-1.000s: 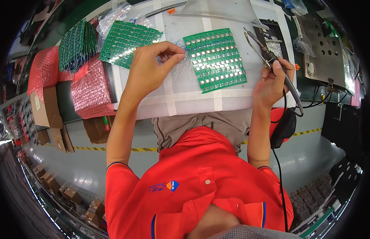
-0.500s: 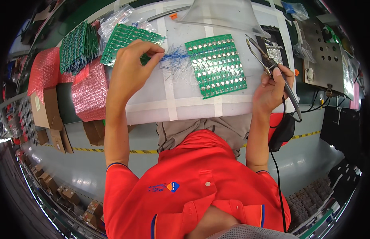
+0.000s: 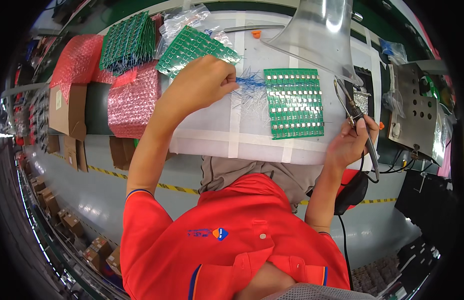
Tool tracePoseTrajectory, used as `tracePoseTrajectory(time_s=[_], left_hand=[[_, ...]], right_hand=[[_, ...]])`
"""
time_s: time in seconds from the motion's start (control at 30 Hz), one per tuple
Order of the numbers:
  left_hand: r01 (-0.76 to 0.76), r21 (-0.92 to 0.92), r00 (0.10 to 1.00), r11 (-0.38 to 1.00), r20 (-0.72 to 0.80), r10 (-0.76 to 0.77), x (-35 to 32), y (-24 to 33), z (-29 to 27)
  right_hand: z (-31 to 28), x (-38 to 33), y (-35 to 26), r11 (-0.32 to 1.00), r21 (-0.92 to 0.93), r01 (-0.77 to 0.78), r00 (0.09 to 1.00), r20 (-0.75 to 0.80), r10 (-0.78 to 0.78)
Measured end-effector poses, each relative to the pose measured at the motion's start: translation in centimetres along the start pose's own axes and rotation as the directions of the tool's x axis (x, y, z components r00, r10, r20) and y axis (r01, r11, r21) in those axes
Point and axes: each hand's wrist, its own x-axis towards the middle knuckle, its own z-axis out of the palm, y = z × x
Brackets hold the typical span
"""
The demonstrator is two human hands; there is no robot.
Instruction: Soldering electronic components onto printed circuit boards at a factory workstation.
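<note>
A green circuit board panel (image 3: 294,102) lies flat on the white work table (image 3: 232,135). Left of it sits a loose pile of thin blue wire pieces (image 3: 248,86). My left hand (image 3: 204,82) is closed at that pile, its fingertips pinching into the blue wires. My right hand (image 3: 349,142) rests at the table's right edge and grips a soldering iron (image 3: 354,117), its tip pointing up beside the panel's right side. The iron's black cable (image 3: 364,172) runs down past my wrist.
More green panels (image 3: 194,45) (image 3: 128,42) and pink bubble wrap (image 3: 132,100) lie at the left. A clear plastic hood (image 3: 319,32) hangs above the panel. A metal fixture (image 3: 414,112) stands at the right. Cardboard boxes (image 3: 67,112) sit below the table's left end.
My left hand has moved left and away from the panel to the blue wire pile. The view shifted, so the table sits lower in the picture. My right hand keeps the iron.
</note>
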Motion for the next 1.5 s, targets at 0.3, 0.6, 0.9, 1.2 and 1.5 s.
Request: tracePoseTrajectory(time_s=[0.3, 0.6, 0.9, 1.2, 1.5], left_hand=[[-0.078, -0.017, 0.997, 0.997, -0.028, 0.077, 0.7, 0.0, 0.1], [-0.176, 0.1, 0.984, 0.979, -0.003, 0.177, 2.5, -0.1, 0.7], [-0.213, 0.166, 0.976, 0.963, 0.083, 0.202, 3.7, 0.3, 0.7], [-0.178, -0.037, 0.984, 0.983, -0.027, 0.177, 2.2, 0.7, -1.1], [-0.11, -0.202, 0.986, 0.973, -0.142, 0.082, 0.9, 1.7, -0.3]], right_hand=[[-0.1, 0.1, 0.1, 1.0, 0.012, -0.008, 1.0, 0.006, 0.008], [0.1, 0.2, 0.1, 0.999, 0.054, 0.003, 1.0, 0.004, -0.003], [0.6, 0.0, -0.1, 0.997, 0.076, 0.0, 1.0, -0.006, 0.0], [0.7, 0.0, -0.3, 0.995, 0.094, -0.015, 1.0, 0.006, 0.015], [0.5, 0.0, -0.1, 0.995, 0.095, -0.018, 1.0, -0.012, 0.019]])
